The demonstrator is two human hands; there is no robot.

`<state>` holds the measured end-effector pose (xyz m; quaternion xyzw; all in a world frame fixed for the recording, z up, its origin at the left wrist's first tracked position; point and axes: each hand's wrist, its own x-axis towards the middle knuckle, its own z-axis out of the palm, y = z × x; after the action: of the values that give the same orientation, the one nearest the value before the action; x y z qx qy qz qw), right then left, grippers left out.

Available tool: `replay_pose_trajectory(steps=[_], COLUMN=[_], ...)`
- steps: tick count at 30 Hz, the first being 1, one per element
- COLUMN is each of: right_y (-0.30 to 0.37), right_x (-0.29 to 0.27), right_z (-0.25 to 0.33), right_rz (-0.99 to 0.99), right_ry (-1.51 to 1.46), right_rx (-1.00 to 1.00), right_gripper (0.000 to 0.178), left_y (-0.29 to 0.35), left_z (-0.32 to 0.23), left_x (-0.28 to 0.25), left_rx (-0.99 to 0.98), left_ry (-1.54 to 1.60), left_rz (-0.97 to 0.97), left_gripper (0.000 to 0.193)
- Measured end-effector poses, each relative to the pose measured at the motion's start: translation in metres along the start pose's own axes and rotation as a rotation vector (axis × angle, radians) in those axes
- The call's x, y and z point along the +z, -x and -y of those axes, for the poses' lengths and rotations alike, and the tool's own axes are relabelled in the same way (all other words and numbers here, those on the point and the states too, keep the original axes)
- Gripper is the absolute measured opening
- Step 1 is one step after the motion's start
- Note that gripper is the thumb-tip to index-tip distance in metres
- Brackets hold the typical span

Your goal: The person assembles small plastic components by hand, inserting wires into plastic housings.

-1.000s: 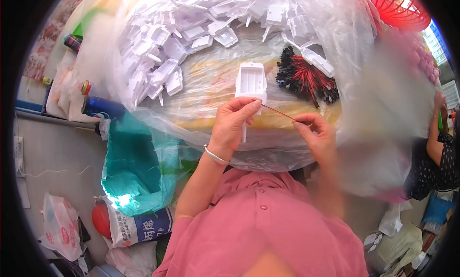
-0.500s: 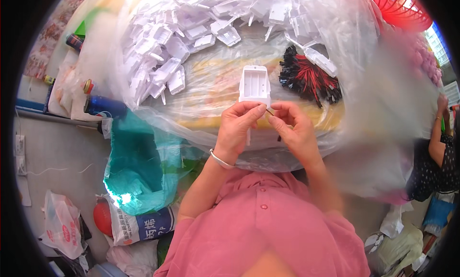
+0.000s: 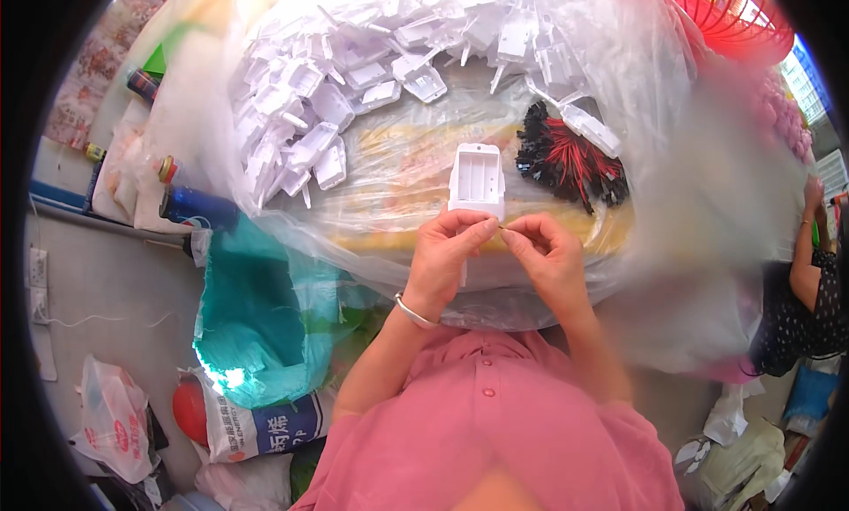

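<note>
My left hand [image 3: 447, 250] is closed on the lower end of a white plastic battery case [image 3: 478, 177], which lies with its slotted open side up. A narrow white stem of the case shows below my fingers. Close beside it, my right hand [image 3: 550, 253] pinches a thin dark wire [image 3: 502, 228], only a sliver of which shows between both sets of fingertips. Beyond my right hand lies a bundle of red and black wires [image 3: 575, 157] with dark ends. Similar white cases [image 3: 332, 104] are heaped in an arc at the far side and left.
Clear plastic sheeting [image 3: 389, 219] covers the yellowish work surface. A teal bag [image 3: 256, 316] hangs at the left, near a blue can [image 3: 199, 206]. A red wire-like basket [image 3: 730, 16] stands far right. Another person's arm [image 3: 806, 255] shows at the right edge. Bags lie on the floor.
The whole view has shifted slightly, so the scene sits lower. My right fingertips have drawn in around the wire, and less of it shows. The left hand keeps its hold on the case.
</note>
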<state>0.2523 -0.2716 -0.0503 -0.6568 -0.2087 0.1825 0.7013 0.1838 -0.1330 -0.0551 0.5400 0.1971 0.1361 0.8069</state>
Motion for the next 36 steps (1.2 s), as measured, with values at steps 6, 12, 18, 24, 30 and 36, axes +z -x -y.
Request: replay_pose_trajectory(steps=[6,12,18,24,30,36], right_y=[0.0,-0.013,-0.023,-0.032,-0.042,-0.048], right_x=[-0.003,-0.01,-0.004,0.005,0.015,0.024], right_z=[0.012,0.018,0.027,0.023,0.014,0.011], right_rz=[-0.012,-0.073,-0.07,-0.1,-0.118,-0.082], right_ry=[0.236,0.268,0.241,0.238,0.059,-0.153], right_rx=[-0.127,-0.212,-0.218,-0.233,-0.142,-0.058], right_gripper=[0.008,0.007,0.008,0.008,0.01,0.012], left_y=[0.003,-0.001,0.001,-0.001,-0.001,-0.003], left_z=[0.001,-0.007,-0.018,-0.008,-0.002,0.001], left_x=[0.002,0.002,0.004,0.003,0.005,0.003], left_rx=[0.047,0.211,0.129,0.197,0.359,0.482], left_ry=[0.021,-0.072,0.124,0.087,0.041,-0.06], left_rz=[0.033,-0.074,-0.025,-0.078,-0.104,-0.113], left_gripper=[0.016,0.042,0.059,0.043,0.04,0.039])
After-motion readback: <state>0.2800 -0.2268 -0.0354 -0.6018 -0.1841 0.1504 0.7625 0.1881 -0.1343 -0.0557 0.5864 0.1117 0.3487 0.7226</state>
